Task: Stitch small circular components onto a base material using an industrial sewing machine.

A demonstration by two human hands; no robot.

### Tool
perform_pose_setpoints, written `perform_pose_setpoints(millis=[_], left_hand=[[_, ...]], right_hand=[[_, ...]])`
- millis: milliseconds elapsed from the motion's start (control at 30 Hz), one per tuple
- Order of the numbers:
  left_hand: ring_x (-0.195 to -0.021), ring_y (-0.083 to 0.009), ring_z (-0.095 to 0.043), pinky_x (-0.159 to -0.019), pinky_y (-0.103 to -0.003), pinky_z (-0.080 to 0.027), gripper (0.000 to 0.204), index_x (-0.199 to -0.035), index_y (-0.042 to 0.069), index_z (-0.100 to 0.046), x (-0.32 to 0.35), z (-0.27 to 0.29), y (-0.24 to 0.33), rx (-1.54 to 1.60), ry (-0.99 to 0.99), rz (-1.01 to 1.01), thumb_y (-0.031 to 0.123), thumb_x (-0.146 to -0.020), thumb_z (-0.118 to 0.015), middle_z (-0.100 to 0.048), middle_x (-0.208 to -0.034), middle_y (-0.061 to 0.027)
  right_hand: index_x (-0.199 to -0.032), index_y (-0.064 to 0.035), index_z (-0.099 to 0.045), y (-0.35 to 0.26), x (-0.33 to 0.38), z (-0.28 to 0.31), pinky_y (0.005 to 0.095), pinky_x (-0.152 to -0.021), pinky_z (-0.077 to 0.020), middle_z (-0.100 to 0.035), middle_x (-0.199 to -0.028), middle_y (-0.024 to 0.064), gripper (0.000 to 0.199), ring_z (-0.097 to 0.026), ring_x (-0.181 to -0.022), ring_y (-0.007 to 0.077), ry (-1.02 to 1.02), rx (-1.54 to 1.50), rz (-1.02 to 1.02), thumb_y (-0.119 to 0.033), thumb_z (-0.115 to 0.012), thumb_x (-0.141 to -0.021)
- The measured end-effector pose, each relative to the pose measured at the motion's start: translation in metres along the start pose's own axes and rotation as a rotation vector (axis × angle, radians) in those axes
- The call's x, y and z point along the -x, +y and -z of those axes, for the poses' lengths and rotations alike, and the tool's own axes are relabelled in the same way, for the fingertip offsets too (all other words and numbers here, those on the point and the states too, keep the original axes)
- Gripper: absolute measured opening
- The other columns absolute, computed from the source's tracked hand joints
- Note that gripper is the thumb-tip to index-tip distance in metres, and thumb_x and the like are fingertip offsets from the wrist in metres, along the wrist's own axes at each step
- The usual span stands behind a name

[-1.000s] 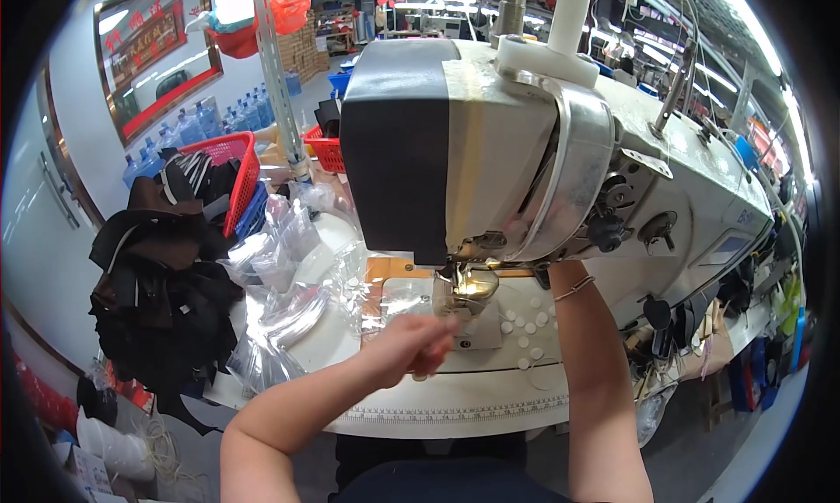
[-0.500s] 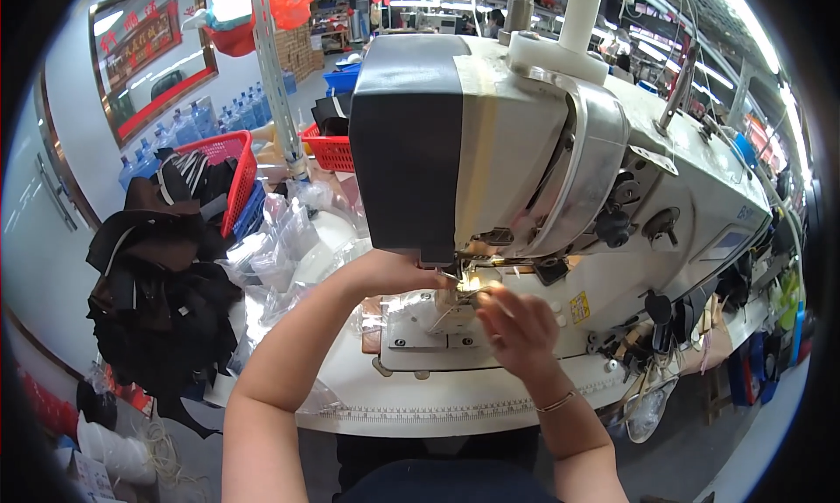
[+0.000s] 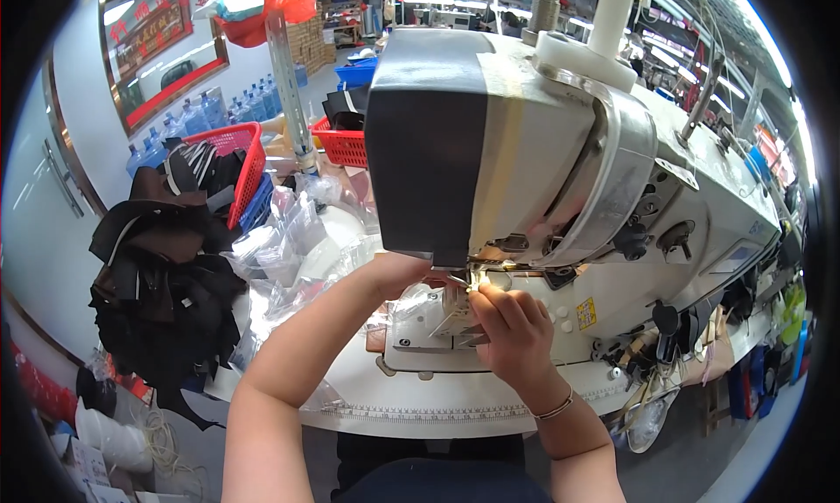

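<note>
Both of my hands work at the lit needle area [image 3: 478,281] of a large white and dark grey sewing machine [image 3: 426,144]. My left hand [image 3: 404,274] reaches in from the left under the machine head, its fingers drawn together by the needle and partly hidden. Close on the other side, my right hand [image 3: 514,332] has thumb and fingers pinched at the needle; whatever is between them is too small to name. A grey pointed metal piece [image 3: 472,336] shows below the right fingers, seemingly in that hand.
A heap of black and brown cut pieces [image 3: 162,284] hangs at the left, beside clear plastic bags [image 3: 284,232] and a red basket [image 3: 249,175]. A ruler strip [image 3: 437,413] runs along the table's front edge. Straps and scraps [image 3: 652,363] lie at the right.
My right hand has moved slightly left and closer to the needle, its fingers now pinched there. The pointed metal piece shows more clearly. My view has shifted a little; the left hand stays by the needle.
</note>
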State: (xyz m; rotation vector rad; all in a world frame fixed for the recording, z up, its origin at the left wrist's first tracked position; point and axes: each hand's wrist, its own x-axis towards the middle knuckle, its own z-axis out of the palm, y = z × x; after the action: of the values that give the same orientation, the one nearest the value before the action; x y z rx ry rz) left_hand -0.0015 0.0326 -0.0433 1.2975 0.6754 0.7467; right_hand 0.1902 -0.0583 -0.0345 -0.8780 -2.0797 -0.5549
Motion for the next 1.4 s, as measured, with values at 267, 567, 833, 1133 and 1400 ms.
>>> perform_pose_setpoints(millis=[267,567,833,1133,1400], left_hand=[[-0.068,-0.009,-0.052,-0.063,-0.022,-0.039,0.012,-0.082,0.001,-0.063,0.023,-0.041,-0.002,0.212,0.358,0.03,0.006,-0.076,-0.054,-0.061,-0.077,-0.0039],[-0.072,-0.0093,-0.05,-0.067,-0.023,-0.038,0.018,-0.086,0.0,-0.061,0.03,-0.057,-0.017,-0.016,0.447,-0.129,0.016,-0.078,-0.054,-0.058,-0.076,-0.0018],[-0.06,-0.0088,-0.053,-0.06,-0.025,-0.046,0.013,-0.078,0.006,-0.056,0.027,-0.029,0.01,0.217,0.213,0.225,0.019,-0.079,-0.056,-0.055,-0.07,-0.0018],[-0.057,-0.0082,-0.054,-0.053,-0.021,-0.044,0.01,-0.085,0.007,-0.052,0.038,-0.065,-0.012,0.372,0.447,0.05,0.015,-0.082,-0.055,-0.057,-0.074,-0.0026],[-0.06,-0.0111,-0.057,-0.06,-0.023,-0.048,0.014,-0.085,0.005,-0.051,0.041,-0.084,-0.014,0.401,0.555,-0.03,0.016,-0.082,-0.058,-0.058,-0.075,-0.004]], right_hand=[[-0.089,-0.0091,-0.061,0.015,-0.005,0.002,0.0299,-0.063,-0.047,-0.061,-0.088,0.0001,0.034,-0.054,-0.068,0.0184,0.006,-0.122,-0.046,0.0,-0.061,-0.056],[-0.088,-0.0117,-0.061,0.033,-0.003,0.0,0.0326,-0.058,-0.0454,-0.053,-0.075,0.0034,0.028,-0.053,-0.064,0.0201,-0.016,-0.16,-0.024,-0.006,-0.063,-0.061],[-0.079,-0.003,-0.056,-0.008,0.036,-0.005,0.0223,-0.049,-0.039,-0.055,-0.063,0.0028,0.017,-0.05,-0.055,0.0075,-0.321,-0.926,-0.776,-0.018,-0.064,-0.08],[-0.075,-0.0045,-0.056,0.018,0.033,0.008,0.0171,-0.049,-0.037,-0.056,-0.065,0.0019,0.016,-0.049,-0.054,0.0052,-0.195,-1.582,-1.127,-0.017,-0.058,-0.084],[-0.063,-0.0066,-0.056,0.048,0.019,0.007,0.0169,-0.043,-0.0353,-0.055,-0.057,0.0015,0.021,-0.047,-0.046,0.005,-0.227,-1.506,-1.175,-0.019,-0.062,-0.079]])
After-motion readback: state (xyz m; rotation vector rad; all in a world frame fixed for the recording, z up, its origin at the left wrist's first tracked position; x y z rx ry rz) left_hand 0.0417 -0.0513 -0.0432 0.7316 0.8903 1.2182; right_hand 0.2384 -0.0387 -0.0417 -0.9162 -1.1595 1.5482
